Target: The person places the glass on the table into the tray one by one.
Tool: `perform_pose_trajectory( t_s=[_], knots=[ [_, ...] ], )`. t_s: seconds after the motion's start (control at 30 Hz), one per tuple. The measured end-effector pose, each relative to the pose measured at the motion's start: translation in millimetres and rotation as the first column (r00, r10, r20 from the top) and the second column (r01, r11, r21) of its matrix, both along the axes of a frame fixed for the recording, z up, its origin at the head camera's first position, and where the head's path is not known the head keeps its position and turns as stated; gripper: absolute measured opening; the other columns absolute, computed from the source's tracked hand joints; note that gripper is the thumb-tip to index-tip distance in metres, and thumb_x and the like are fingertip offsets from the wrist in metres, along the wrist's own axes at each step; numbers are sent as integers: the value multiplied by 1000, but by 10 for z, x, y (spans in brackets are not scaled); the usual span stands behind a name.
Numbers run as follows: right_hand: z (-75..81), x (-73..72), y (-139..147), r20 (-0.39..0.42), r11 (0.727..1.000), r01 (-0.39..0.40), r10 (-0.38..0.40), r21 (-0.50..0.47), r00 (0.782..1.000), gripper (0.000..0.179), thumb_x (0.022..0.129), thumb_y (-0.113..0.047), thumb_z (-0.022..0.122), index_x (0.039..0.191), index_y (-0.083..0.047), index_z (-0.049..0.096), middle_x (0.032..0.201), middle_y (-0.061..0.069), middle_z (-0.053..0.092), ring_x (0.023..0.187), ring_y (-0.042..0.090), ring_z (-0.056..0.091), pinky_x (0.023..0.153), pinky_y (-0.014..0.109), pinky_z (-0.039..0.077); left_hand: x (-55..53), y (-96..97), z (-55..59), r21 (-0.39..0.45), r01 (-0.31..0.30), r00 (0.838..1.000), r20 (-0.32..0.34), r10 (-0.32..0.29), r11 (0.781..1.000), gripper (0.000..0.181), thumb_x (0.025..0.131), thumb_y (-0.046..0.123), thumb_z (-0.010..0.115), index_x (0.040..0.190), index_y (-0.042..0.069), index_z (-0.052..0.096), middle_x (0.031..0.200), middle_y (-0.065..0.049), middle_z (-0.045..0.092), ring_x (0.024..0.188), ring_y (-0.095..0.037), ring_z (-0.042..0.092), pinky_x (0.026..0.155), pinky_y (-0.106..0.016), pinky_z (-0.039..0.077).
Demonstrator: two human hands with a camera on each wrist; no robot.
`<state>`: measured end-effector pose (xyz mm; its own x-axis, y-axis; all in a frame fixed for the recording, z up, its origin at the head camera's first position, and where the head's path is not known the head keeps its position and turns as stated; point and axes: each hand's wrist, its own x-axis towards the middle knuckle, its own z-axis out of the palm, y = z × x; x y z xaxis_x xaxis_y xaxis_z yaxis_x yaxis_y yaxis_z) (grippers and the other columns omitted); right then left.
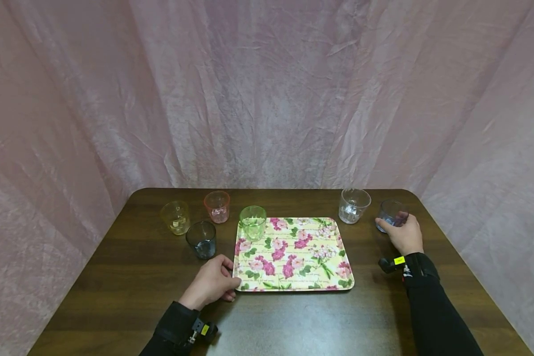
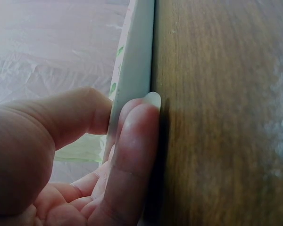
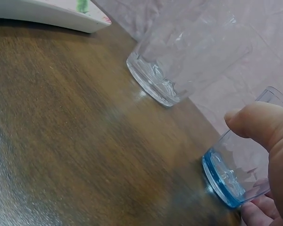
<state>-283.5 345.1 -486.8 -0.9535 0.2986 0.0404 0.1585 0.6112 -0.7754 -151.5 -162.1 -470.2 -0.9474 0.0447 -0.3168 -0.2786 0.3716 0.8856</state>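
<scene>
A flowered tray [image 1: 293, 277] lies on the table, and a green glass [image 1: 253, 223] stands upright on its far left corner. My left hand [image 1: 213, 282] pinches the tray's near left edge; in the left wrist view the thumb [image 2: 80, 113] bears on the rim while the fingers [image 2: 134, 146] lie along its outer side. At the right, my right hand [image 1: 405, 235] holds a pale blue glass [image 1: 389, 211], thumb on the near side and fingers round the other. In the right wrist view, the base of that blue glass [image 3: 224, 181] appears on or just above the tabletop.
Left of the tray stand a yellow glass [image 1: 176, 218], a pink glass [image 1: 217, 206] and a dark grey-blue glass [image 1: 201, 240]. A clear glass [image 1: 353, 205] stands between the tray and my right hand. Behind the table [image 1: 129, 267] hangs a pink curtain [image 1: 267, 99].
</scene>
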Motion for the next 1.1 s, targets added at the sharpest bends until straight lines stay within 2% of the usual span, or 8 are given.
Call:
perform_pose_trajectory(
  t_s=[0.37,1.1],
  knots=[
    [4,16,5,6,999,0,-1,46,1000,90,106,-47,68,159,16,34,152,39,46,131,51,53,112,62,49,11,1,1,11,4,1000,-2,-4,1000,33,89,-5,78,115,-4,59,88,-15,62,58,-20,71,53,-35,66],
    [95,11,82,2,999,12,-12,42,1000,95,103,-55,70,158,15,36,144,37,50,127,49,55,105,58,52,-16,-4,-10,-30,-2,1000,7,2,1000,34,88,-5,80,116,-1,61,89,-14,64,59,-20,71,54,-36,66]
  ],
)
